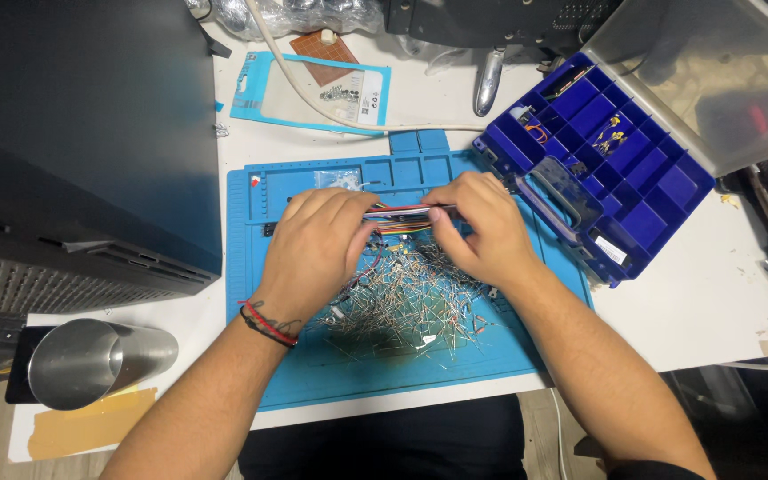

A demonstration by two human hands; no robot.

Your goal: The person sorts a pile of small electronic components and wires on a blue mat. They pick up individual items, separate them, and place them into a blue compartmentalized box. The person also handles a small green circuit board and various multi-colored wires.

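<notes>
Both hands grip one bundle of coloured jumper wires point(399, 219) over the blue silicone work mat point(331, 373); left hand point(317, 244) closed on its left end, right hand point(482, 227) pinching its right end; long axis runs left to right between them, above a heap of loose metal pins point(402, 307); blue compartment box point(606, 160) lies right, nearer the right hand.

Single head-worn view, looking steeply down — close over the blue mat point(384, 373)
</notes>
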